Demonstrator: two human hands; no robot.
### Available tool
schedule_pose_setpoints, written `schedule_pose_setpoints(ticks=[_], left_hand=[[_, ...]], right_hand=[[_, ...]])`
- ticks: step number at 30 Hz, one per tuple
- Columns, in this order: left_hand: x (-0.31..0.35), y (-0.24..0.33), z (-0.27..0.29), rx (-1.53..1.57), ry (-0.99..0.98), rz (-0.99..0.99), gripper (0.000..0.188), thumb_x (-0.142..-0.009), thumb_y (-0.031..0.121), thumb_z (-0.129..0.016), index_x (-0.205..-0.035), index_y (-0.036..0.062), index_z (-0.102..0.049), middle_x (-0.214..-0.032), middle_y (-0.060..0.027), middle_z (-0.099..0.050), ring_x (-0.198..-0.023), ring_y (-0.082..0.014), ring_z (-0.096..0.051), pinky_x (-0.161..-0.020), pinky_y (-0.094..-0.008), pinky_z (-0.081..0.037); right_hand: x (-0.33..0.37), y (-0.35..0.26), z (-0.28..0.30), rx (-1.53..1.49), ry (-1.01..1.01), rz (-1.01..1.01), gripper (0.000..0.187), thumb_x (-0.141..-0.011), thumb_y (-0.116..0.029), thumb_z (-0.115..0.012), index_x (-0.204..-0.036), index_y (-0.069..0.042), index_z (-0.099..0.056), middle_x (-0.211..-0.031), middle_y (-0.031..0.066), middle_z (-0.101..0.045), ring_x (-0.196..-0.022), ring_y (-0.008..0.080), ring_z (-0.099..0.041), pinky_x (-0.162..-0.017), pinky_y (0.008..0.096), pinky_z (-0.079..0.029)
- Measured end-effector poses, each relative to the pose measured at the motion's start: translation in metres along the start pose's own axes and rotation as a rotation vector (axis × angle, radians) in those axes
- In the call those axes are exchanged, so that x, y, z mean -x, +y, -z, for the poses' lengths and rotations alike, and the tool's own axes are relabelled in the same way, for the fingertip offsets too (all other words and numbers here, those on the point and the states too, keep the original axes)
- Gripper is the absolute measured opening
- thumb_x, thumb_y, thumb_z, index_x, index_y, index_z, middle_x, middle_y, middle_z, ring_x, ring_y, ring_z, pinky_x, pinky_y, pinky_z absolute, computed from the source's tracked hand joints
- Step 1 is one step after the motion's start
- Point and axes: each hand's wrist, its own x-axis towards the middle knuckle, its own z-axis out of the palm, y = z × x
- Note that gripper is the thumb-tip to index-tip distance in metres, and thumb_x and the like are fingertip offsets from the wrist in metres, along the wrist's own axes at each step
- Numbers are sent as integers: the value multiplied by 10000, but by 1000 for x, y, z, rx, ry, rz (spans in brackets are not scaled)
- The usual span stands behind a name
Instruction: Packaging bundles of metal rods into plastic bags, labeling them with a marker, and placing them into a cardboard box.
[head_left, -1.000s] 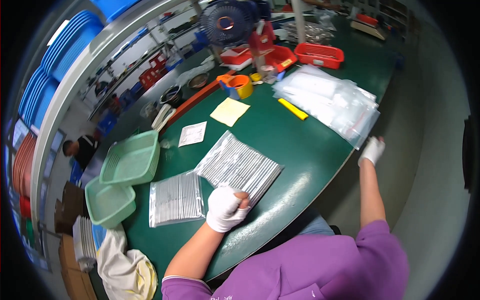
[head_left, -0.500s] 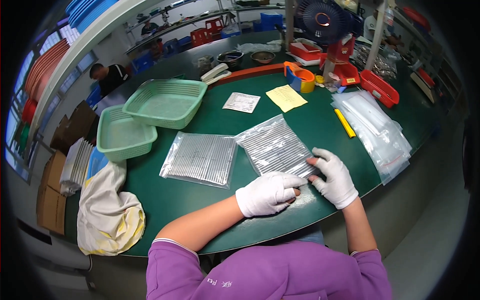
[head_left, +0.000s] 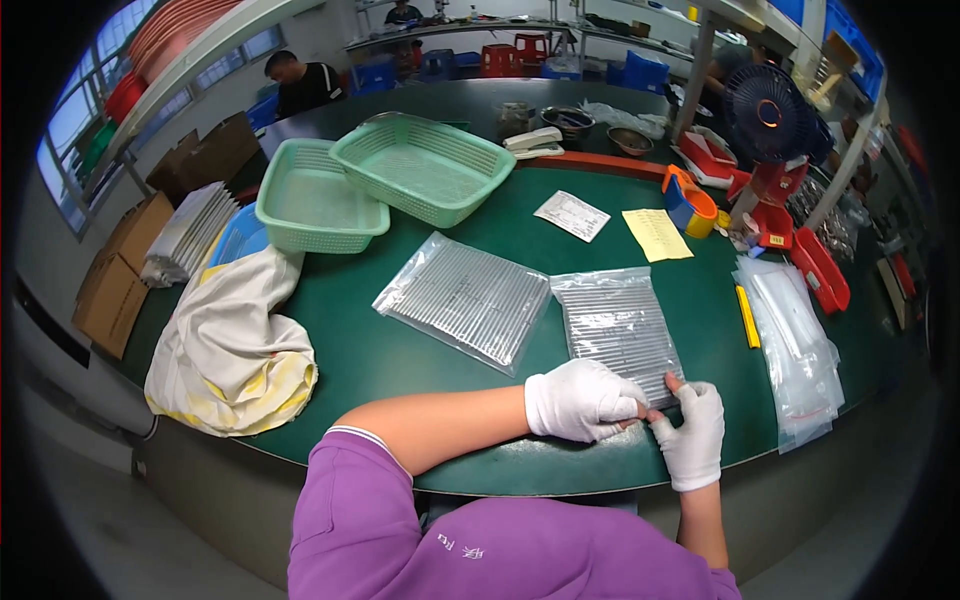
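Observation:
Two clear plastic bags of thin grey rods lie flat on the green table, their near corners close together. The right-hand bag has its near edge partly hidden by my white-gloved left hand. That hand is closed, with bare fingertips pinched at the near edge of the bag. My right hand, also gloved with bare fingertips, is curled at the near right corner. Its thumb meets the left fingertips and its forefinger touches the bag. The other bag of rods lies to the left, touched by neither hand.
Two green plastic baskets overlap at the back left, beyond a crumpled cloth. A white slip and yellow note lie beyond the bags. Empty clear bags, a yellow cutter and a fan are at right.
My view has turned, shifting the scene. My left hand has come closer to the right hand, and their fingertips now meet at the bag's near edge. The right-hand bag lies straighter.

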Motion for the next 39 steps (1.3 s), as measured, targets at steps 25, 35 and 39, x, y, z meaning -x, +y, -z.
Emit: schedule_pose_setpoints(ticks=[25, 35, 39], left_hand=[[-22, 85, -51, -308, -641, 34, 744, -669, 173, -703, -1316, 36, -363, -1344, -220, -362, -1227, -424, -372, -997, -542, -303], [-22, 70, -87, -600, -502, 80, 757, -621, -103, -497, -1341, -5, -285, -1328, -270, -367, -1201, -477, -394, -985, -542, -330], [-28, 71, -90, -606, -532, 113, 609, -700, -52, -530, -1275, -13, -332, -1305, -258, -398, -1173, -479, -426, -962, -561, -348]], right_hand=[[144, 77, -10, -388, 283, 316, 91, -757, -155, -600, -837, -135, -637, -680, 49, -548, -629, 237, -567, -543, 366, -453], [170, 320, -72, -19, -41, -1152, 302, -757, -110, -544, -1043, -61, -630, -1046, 200, -614, -993, 351, -589, -839, 411, -485], [127, 368, -109, 102, -50, -1027, 272, -766, -113, -561, -1024, -72, -634, -1029, 182, -624, -956, 315, -617, -775, 403, -513]])
